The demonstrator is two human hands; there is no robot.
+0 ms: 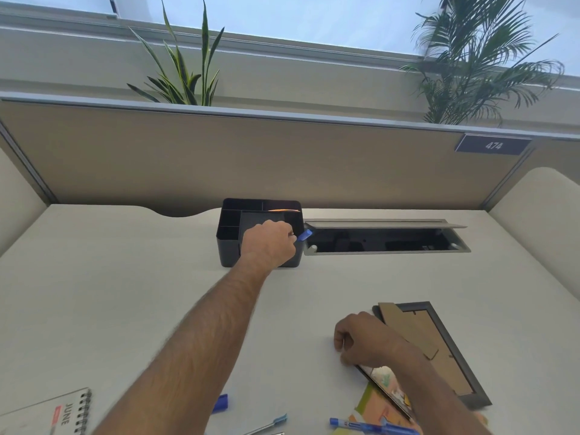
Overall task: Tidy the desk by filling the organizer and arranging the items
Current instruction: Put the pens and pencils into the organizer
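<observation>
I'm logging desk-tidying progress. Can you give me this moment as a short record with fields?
left hand: holds a blue pen over the black organizer
right hand: rests on the picture frame, fingers curled
organizer contents: something orange at the back
loose on desk: blue pens, spiral calendar

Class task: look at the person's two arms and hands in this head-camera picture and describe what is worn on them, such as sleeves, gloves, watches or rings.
Both forearms are bare: no sleeves reach into view on either arm. The left hand and the right hand wear no gloves. No watch or bracelet shows at either wrist, and no ring can be made out on the visible fingers. Both forearms are hairy.
</observation>
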